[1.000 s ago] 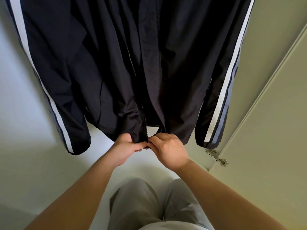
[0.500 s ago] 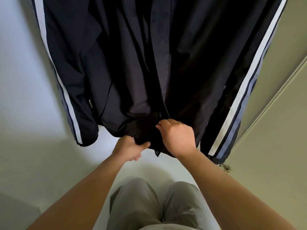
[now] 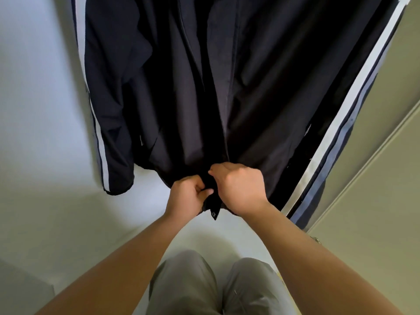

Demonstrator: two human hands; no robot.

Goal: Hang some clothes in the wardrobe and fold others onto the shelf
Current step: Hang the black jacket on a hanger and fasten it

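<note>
Dark track jacket (image 3: 261,87) with white-striped sleeves hangs before a pale wall (image 3: 34,110). The left hand (image 3: 187,195) pinches one front edge at the hem. The right hand (image 3: 241,187), just beside it, curls round the other edge. A snap tab (image 3: 213,213) dangles between them.

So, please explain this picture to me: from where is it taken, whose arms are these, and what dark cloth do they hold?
No machine here. The camera sits on a person's head and looks down, so you see that person's own arms and grey trousers. A dark jacket with white sleeve stripes hangs in front, beside a pale door. The left hand grips its bottom edge at the front opening; the right hand pinches the opening just above. A small snap tab hangs below them.
</note>
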